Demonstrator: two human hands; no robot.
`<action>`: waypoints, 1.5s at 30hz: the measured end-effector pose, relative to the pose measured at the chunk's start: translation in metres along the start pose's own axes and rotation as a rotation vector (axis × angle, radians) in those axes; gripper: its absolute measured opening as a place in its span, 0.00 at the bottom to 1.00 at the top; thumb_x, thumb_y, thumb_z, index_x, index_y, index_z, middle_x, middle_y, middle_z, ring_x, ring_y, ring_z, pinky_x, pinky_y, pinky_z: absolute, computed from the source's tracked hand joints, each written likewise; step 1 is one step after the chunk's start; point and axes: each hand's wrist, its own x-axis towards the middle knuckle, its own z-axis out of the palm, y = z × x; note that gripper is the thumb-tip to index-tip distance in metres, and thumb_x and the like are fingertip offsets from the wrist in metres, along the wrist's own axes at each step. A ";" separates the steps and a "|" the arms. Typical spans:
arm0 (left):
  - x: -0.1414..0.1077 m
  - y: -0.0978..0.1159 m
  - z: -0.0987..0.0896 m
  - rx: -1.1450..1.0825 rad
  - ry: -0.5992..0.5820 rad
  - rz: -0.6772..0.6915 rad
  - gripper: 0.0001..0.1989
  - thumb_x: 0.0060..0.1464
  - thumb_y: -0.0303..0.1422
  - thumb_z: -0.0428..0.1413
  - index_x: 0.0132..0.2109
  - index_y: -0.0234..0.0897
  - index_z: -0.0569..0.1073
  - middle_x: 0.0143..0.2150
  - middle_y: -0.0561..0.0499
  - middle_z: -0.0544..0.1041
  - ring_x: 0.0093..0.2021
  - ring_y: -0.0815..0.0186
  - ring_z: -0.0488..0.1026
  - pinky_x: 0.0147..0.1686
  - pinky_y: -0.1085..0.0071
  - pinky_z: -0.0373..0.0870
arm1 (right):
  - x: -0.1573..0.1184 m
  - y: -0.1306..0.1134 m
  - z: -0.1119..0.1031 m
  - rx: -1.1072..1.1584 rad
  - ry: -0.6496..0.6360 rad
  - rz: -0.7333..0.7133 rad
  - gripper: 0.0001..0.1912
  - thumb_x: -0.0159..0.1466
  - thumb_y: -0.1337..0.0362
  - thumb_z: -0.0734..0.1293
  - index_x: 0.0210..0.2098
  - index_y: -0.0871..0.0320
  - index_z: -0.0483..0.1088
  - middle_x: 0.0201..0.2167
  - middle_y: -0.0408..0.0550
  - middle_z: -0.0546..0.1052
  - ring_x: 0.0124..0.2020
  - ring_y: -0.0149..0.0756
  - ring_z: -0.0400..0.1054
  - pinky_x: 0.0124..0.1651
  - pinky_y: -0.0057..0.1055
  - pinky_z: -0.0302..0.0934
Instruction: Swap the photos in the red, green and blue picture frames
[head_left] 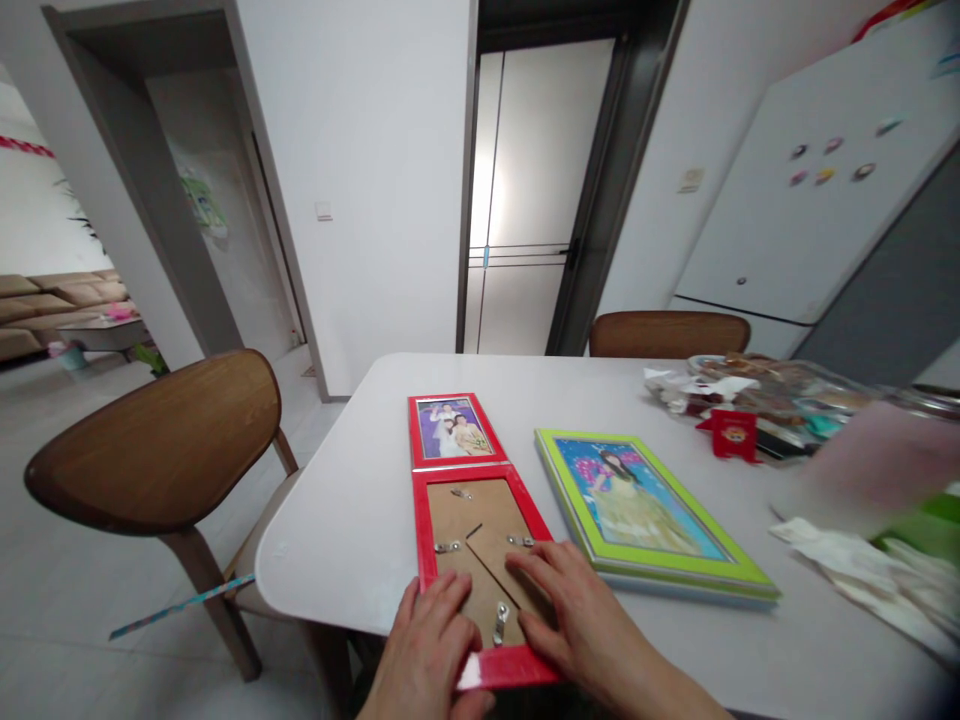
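A red picture frame [422, 530] lies face down near the table's front edge, its brown backing board [480, 510] showing. Several small metal clips [501, 622] sit around the board, and a thin dark support strip or slit runs slantwise across it. My left hand [439, 640] grips the frame's near left corner, fingers on top and thumb at the near edge. On the right side, my right hand [581, 620] rests over the board and rim, thumb and fingers apart. Beyond it, a second red frame [413, 435] lies face up with a photo, touching or nearly touching the first.
To the right lies a lime-green framed photo [637, 500], seemingly on another frame. Farther right are a red card [733, 435], clear plastic packaging, white tissue [847, 560] and a blurred pinkish sheet [885, 470]. Brown chairs stand left [165, 440] and behind [667, 333] the white table [337, 500].
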 end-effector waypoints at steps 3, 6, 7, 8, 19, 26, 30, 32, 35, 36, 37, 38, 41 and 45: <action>-0.002 0.002 -0.001 -0.006 0.025 -0.012 0.14 0.39 0.32 0.58 0.36 0.36 0.68 0.56 0.43 0.61 0.58 0.57 0.53 0.56 0.53 0.45 | 0.002 -0.001 0.004 -0.002 0.016 -0.010 0.15 0.49 0.66 0.63 0.38 0.56 0.68 0.38 0.51 0.66 0.40 0.40 0.59 0.44 0.36 0.54; -0.002 0.002 0.000 0.025 0.020 -0.016 0.13 0.39 0.30 0.57 0.36 0.33 0.68 0.56 0.39 0.60 0.58 0.55 0.53 0.55 0.53 0.46 | 0.004 -0.002 0.006 -0.006 0.044 0.006 0.15 0.50 0.65 0.63 0.38 0.57 0.68 0.38 0.52 0.66 0.41 0.40 0.58 0.44 0.36 0.54; -0.002 0.002 0.000 0.039 0.019 -0.016 0.13 0.39 0.29 0.57 0.36 0.33 0.68 0.57 0.38 0.59 0.58 0.54 0.52 0.55 0.52 0.46 | 0.005 -0.003 0.007 -0.010 0.055 0.019 0.16 0.50 0.65 0.63 0.39 0.57 0.68 0.38 0.52 0.66 0.40 0.41 0.58 0.43 0.36 0.54; -0.001 0.001 0.001 0.048 0.025 -0.020 0.14 0.38 0.29 0.57 0.36 0.32 0.67 0.57 0.37 0.58 0.58 0.53 0.52 0.55 0.51 0.46 | 0.006 -0.003 0.007 -0.014 0.066 0.030 0.16 0.50 0.65 0.63 0.39 0.58 0.68 0.37 0.52 0.66 0.40 0.41 0.58 0.43 0.36 0.54; -0.002 -0.008 -0.002 -0.029 0.093 0.048 0.15 0.35 0.31 0.60 0.34 0.36 0.67 0.50 0.45 0.68 0.50 0.57 0.63 0.49 0.58 0.56 | 0.012 -0.003 0.010 -0.071 0.069 0.052 0.13 0.50 0.64 0.63 0.36 0.54 0.69 0.34 0.50 0.67 0.38 0.41 0.59 0.40 0.37 0.54; -0.005 -0.006 -0.010 -0.050 0.107 0.058 0.17 0.39 0.31 0.58 0.41 0.38 0.67 0.49 0.48 0.69 0.50 0.60 0.63 0.50 0.61 0.55 | 0.019 0.003 0.001 -0.061 0.069 -0.006 0.13 0.58 0.65 0.57 0.38 0.60 0.69 0.36 0.53 0.68 0.38 0.39 0.60 0.43 0.35 0.55; -0.006 -0.009 -0.009 -0.054 0.115 0.065 0.15 0.41 0.32 0.58 0.40 0.38 0.68 0.50 0.48 0.68 0.51 0.60 0.62 0.51 0.61 0.54 | 0.025 0.015 -0.001 -0.166 0.071 0.038 0.14 0.58 0.70 0.55 0.35 0.62 0.70 0.33 0.54 0.69 0.36 0.39 0.60 0.41 0.34 0.55; -0.005 -0.010 -0.008 -0.062 0.121 0.061 0.13 0.40 0.32 0.59 0.37 0.37 0.69 0.50 0.47 0.69 0.51 0.59 0.62 0.50 0.60 0.55 | 0.030 0.018 0.000 -0.196 0.045 0.049 0.14 0.58 0.70 0.55 0.32 0.61 0.71 0.31 0.53 0.69 0.35 0.39 0.60 0.39 0.33 0.55; -0.004 -0.009 -0.008 -0.074 0.135 0.054 0.13 0.38 0.31 0.59 0.35 0.36 0.69 0.49 0.46 0.70 0.50 0.58 0.63 0.49 0.59 0.56 | 0.036 0.020 0.001 -0.213 0.021 0.071 0.16 0.59 0.69 0.54 0.27 0.60 0.72 0.29 0.53 0.68 0.33 0.37 0.60 0.36 0.31 0.55; -0.004 -0.008 -0.007 -0.076 0.140 0.050 0.13 0.38 0.31 0.59 0.35 0.36 0.69 0.48 0.45 0.70 0.50 0.57 0.63 0.49 0.59 0.57 | 0.037 0.020 0.001 -0.216 0.015 0.075 0.16 0.59 0.69 0.54 0.26 0.60 0.71 0.29 0.52 0.68 0.33 0.37 0.60 0.36 0.30 0.55; -0.004 -0.008 -0.007 -0.078 0.144 0.046 0.13 0.39 0.31 0.59 0.35 0.35 0.69 0.48 0.45 0.70 0.49 0.57 0.64 0.49 0.59 0.58 | 0.038 0.020 0.000 -0.216 0.009 0.073 0.16 0.59 0.69 0.54 0.25 0.60 0.71 0.28 0.52 0.68 0.33 0.36 0.60 0.36 0.30 0.55; -0.004 -0.007 -0.007 -0.080 0.145 0.043 0.13 0.39 0.31 0.59 0.36 0.35 0.69 0.48 0.45 0.70 0.49 0.57 0.64 0.49 0.60 0.58 | 0.039 0.020 0.000 -0.215 0.003 0.064 0.15 0.58 0.70 0.55 0.24 0.61 0.71 0.29 0.52 0.68 0.33 0.36 0.61 0.36 0.30 0.55; -0.005 -0.007 -0.006 -0.080 0.141 0.040 0.14 0.38 0.30 0.58 0.37 0.34 0.68 0.48 0.44 0.70 0.49 0.57 0.64 0.49 0.61 0.59 | 0.038 0.021 -0.002 -0.203 -0.018 0.026 0.14 0.57 0.72 0.55 0.23 0.61 0.70 0.29 0.51 0.68 0.33 0.35 0.61 0.37 0.29 0.54; -0.007 -0.007 -0.008 -0.088 0.130 0.028 0.16 0.38 0.29 0.58 0.38 0.35 0.68 0.49 0.45 0.69 0.50 0.58 0.63 0.50 0.61 0.59 | 0.041 0.019 -0.004 -0.152 -0.025 0.062 0.12 0.55 0.72 0.57 0.23 0.61 0.70 0.28 0.50 0.67 0.31 0.33 0.61 0.35 0.28 0.54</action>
